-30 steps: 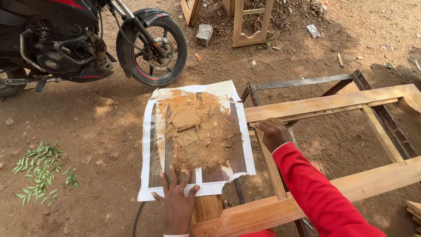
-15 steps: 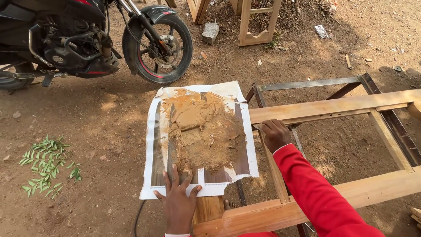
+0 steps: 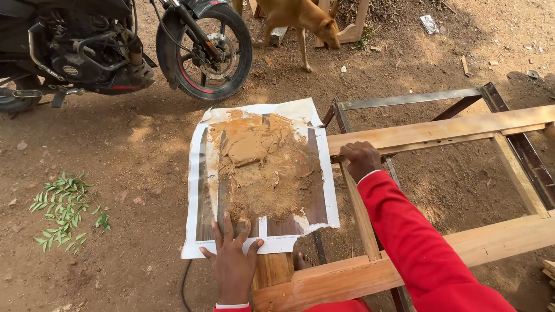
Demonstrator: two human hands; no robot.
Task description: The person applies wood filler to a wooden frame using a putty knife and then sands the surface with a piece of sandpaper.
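Note:
My left hand (image 3: 233, 260) lies flat, fingers spread, on the near edge of a white and brown paper sheet (image 3: 321, 190). A spread of tan sawdust paste (image 3: 261, 164) covers the sheet's middle, just beyond my fingertips. My right hand (image 3: 359, 159), in a red sleeve, presses on the corner joint of a pale wooden frame (image 3: 439, 132), fingers curled against the wood. I cannot tell whether it holds anything. The frame rests on a rusty metal stand (image 3: 404, 101).
A black and red motorcycle (image 3: 115, 46) stands at the upper left on bare dirt. A tan dog (image 3: 300, 17) sniffs the ground at the top, by a wooden piece (image 3: 351, 32). A leafy green twig (image 3: 66, 211) lies at left. A black cable (image 3: 185, 286) runs near my left wrist.
A dog has walked into view at the top. My right hand has shifted slightly up along the frame corner. My left hand stays on the sheet.

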